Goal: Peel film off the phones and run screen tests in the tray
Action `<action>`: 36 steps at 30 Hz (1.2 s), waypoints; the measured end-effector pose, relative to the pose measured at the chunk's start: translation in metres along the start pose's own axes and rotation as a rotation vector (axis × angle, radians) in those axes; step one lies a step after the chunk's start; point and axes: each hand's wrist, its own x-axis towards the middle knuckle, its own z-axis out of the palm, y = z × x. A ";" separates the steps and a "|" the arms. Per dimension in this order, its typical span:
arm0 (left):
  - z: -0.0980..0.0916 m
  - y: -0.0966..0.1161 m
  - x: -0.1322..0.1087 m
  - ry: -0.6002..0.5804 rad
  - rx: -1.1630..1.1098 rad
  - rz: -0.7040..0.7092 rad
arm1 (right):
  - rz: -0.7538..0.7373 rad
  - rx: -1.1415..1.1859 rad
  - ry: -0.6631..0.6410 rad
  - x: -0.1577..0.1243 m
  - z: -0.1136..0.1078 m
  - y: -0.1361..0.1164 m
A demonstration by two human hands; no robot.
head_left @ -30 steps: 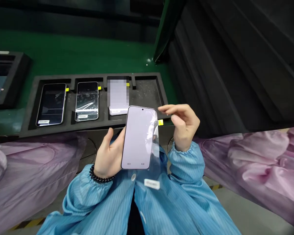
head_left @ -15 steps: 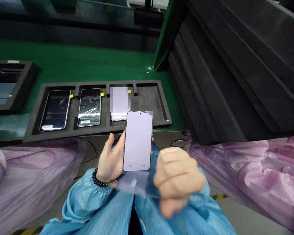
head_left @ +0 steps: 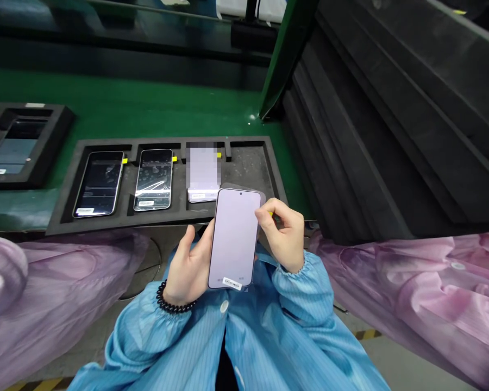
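Observation:
A phone [head_left: 234, 239] with a lit, pale lilac screen lies in my left hand [head_left: 187, 271], its fingers behind the phone and its thumb standing free at the side. Over the screen is a clear protective film [head_left: 262, 196] with a white barcode label [head_left: 232, 283] near the bottom. My right hand [head_left: 284, 231] is closed in a pinch on the film's edge at the phone's upper right side. A bit of a yellow tab [head_left: 271, 214] shows by those fingers. Whether the film lies fully flat, I cannot tell.
Behind the phone, a black foam tray [head_left: 101, 221] holds three phones with yellow tabs in its slots. Another foam tray [head_left: 44, 157] stands at the left. Stacked black foam sheets [head_left: 350, 136] lean on the right. Pink-clothed people [head_left: 424, 282] are at both sides.
My right hand has moved up from below the phone to its upper right edge, bringing the film over the screen. My left hand keeps hold of the phone.

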 end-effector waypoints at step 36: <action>-0.016 0.076 0.069 0.539 1.529 0.682 | 0.370 0.058 0.066 0.044 0.009 0.064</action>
